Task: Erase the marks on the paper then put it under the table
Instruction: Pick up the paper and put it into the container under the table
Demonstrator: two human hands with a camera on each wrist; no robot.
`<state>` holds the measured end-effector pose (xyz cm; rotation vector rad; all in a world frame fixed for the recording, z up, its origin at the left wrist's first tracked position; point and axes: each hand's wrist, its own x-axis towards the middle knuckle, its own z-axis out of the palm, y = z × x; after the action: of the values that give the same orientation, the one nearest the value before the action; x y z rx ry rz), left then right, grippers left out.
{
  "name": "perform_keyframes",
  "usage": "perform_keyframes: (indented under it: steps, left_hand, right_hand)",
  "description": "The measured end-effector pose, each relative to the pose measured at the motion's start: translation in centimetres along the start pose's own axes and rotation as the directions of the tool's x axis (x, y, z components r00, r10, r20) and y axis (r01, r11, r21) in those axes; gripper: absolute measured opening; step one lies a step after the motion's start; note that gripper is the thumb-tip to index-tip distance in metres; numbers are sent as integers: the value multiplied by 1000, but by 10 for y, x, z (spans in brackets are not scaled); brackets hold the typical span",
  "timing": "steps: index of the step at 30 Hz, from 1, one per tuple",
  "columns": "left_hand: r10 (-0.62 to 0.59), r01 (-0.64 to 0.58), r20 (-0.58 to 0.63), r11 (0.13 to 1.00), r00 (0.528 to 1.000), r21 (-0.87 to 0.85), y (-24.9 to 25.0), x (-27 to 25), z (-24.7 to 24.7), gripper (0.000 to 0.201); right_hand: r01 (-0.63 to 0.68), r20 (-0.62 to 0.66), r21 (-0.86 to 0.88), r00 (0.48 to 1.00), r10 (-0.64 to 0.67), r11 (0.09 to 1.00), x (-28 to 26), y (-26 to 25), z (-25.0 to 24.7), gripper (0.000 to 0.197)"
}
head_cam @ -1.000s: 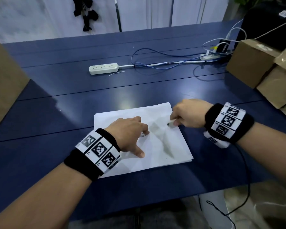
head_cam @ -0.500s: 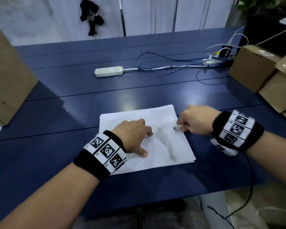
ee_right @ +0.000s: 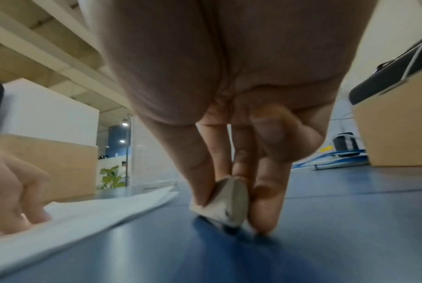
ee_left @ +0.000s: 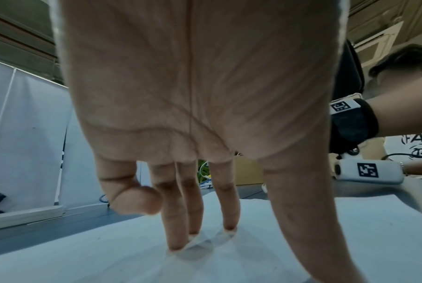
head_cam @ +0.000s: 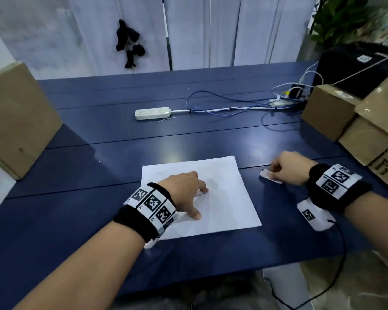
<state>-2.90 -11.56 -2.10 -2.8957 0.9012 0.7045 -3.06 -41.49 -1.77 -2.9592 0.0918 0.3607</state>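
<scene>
A white sheet of paper (head_cam: 222,189) lies flat on the blue table (head_cam: 99,220), with only a faint grey smudge near its middle. My left hand (head_cam: 186,193) presses it down with straight fingertips (ee_left: 178,243) and thumb spread on the sheet (ee_left: 350,229). My right hand (head_cam: 287,167) is on the bare table to the right of the paper. It pinches a small white eraser (head_cam: 269,176) between thumb and fingers, and the eraser (ee_right: 227,203) touches the tabletop, dirty at its lower tip.
Cardboard boxes stand at the left (head_cam: 18,121) and at the right (head_cam: 349,121). A white power strip (head_cam: 152,114) with blue and white cables (head_cam: 229,106) lies further back. The table's near edge runs just below my forearms.
My right hand with the eraser has moved off the paper to the right, down onto the bare table. The dark marks have faded to a faint smudge. My left hand stays put.
</scene>
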Motion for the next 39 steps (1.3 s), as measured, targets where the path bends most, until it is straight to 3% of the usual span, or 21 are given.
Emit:
perform_keyframes:
  steps: [3,5,7,9,12,14,17,19,21,27,32,35,39]
  left_hand:
    - [-16,17,-23,999,1000,27,3,-2,1,79]
    - [-8,12,-111,999,994,40,3,-9,1,83]
    - [-46,38,-215,998,976,-40,-5,-24,-3,81]
    - [-149,110,-271,982,951,-152,-22,-41,-4,74]
    - [-382,309,-243,906,891,-290,-55,-61,0,66]
    - [-507,436,-162,835,847,-337,-67,-68,5,50]
    - [-595,531,-69,758,801,-380,-67,-69,12,27]
    - [-617,542,-63,732,785,-412,-60,-65,12,31]
    - [-614,545,-45,730,788,-412,-52,-60,9,40]
    - [-500,493,-180,866,847,-84,-33,-55,22,41]
    - [-513,487,-168,856,842,-171,-40,-51,24,40]
    - [-521,488,-180,850,834,-198,-41,-50,27,41]
    - [-540,507,-195,840,819,-194,-41,-48,27,38]
  right_hand:
    - [-106,-6,56,994,106,993,-1,9,2,29]
    - [-136,-41,45,990,138,990,-4,10,0,47]
    - [-115,-134,67,983,123,991,-10,4,-1,55]
    - [-62,-197,137,976,89,989,-17,-10,0,49]
    - [-34,-87,201,995,52,979,-22,-37,3,41]
    - [-52,-7,212,998,55,976,-18,-58,4,45]
    - [-130,36,195,991,125,972,-11,-83,7,48]
    - [-155,61,200,987,146,967,-9,-98,8,45]
    - [-193,88,204,980,179,960,-8,-111,8,57]
    - [-240,133,236,968,214,942,-9,-139,0,53]
    - [-260,169,206,959,227,943,-6,-138,-1,46]
    - [-230,180,209,964,194,950,-2,-130,-1,20]
    - [-265,155,375,963,222,888,-2,-123,3,12]
